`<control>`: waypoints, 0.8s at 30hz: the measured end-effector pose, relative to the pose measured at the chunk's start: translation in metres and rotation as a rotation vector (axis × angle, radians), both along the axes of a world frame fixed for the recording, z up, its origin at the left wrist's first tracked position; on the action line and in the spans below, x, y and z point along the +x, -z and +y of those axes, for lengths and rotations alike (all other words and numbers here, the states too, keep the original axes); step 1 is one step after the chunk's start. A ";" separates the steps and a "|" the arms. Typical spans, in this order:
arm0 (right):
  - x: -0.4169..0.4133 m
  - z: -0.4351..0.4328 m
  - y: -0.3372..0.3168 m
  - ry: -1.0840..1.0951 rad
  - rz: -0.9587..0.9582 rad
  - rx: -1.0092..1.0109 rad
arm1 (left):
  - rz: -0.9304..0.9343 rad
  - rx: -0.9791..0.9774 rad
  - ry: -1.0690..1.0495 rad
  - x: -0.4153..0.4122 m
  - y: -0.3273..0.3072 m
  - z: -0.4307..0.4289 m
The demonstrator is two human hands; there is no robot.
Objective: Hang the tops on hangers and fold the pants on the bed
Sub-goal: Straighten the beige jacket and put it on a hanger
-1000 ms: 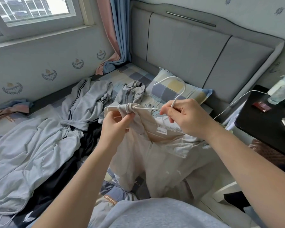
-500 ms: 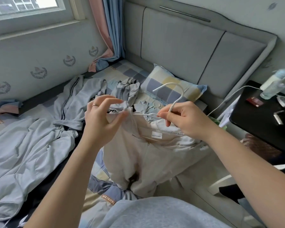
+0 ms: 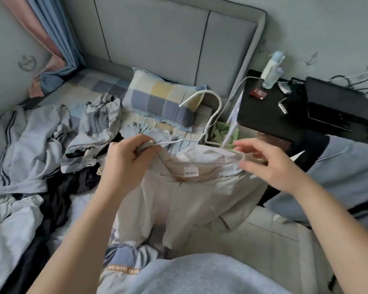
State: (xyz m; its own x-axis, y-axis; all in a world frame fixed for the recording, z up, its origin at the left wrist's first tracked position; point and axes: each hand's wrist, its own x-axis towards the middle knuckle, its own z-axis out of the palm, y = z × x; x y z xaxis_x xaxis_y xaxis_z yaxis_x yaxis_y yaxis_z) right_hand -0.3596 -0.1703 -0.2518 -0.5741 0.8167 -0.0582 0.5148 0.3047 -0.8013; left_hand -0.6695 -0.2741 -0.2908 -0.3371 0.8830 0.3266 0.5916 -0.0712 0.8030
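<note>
1. Beige and softly creased, the zip-front top (image 3: pixel 191 198) hangs in front of the person at the edge of the bed (image 3: pixel 89 85). A small white label is sewn inside its collar.
2. A thin white hanger with a curved hook (image 3: pixel 213 117) is threaded through the top's neck opening, and the hook rises above the collar.
3. The left hand (image 3: pixel 132 158) has its fingers curled tight around the top's left shoulder fabric and the hanger's arm there.
4. The right hand (image 3: pixel 270 164) is at the top's right shoulder beside the hanger's other end. Its fingers are spread and blurred, so whether they pinch anything cannot be told.
5. Crumpled pale-blue garments (image 3: pixel 19 155) lie heaped on the bed, near a checked rectangular pillow (image 3: pixel 157 98) and a grey padded headboard (image 3: pixel 168 39).
6. A clear plastic bottle (image 3: pixel 271 71) stands on the glossy black worktop (image 3: pixel 263 115).
</note>
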 end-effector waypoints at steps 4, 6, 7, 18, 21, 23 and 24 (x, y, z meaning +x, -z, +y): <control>0.069 -0.022 0.017 0.161 -0.109 0.028 | -0.021 -0.023 0.130 0.038 -0.003 0.032; 0.100 -0.035 0.022 0.310 -0.105 0.087 | -0.014 -0.048 0.215 0.065 -0.004 0.047; 0.115 -0.043 0.024 0.384 -0.086 0.118 | -0.005 -0.053 0.261 0.080 -0.005 0.053; 0.289 -0.118 -0.008 0.804 0.102 0.237 | 0.159 -0.008 0.852 0.292 -0.021 0.084; 0.350 -0.123 0.015 0.904 0.007 0.043 | 0.062 -0.006 0.922 0.352 -0.023 0.080; 0.385 -0.136 0.023 0.969 -0.032 -0.042 | -0.015 -0.024 0.931 0.387 -0.020 0.079; 0.400 -0.147 0.023 0.982 0.003 -0.043 | -0.034 -0.030 0.929 0.404 -0.019 0.079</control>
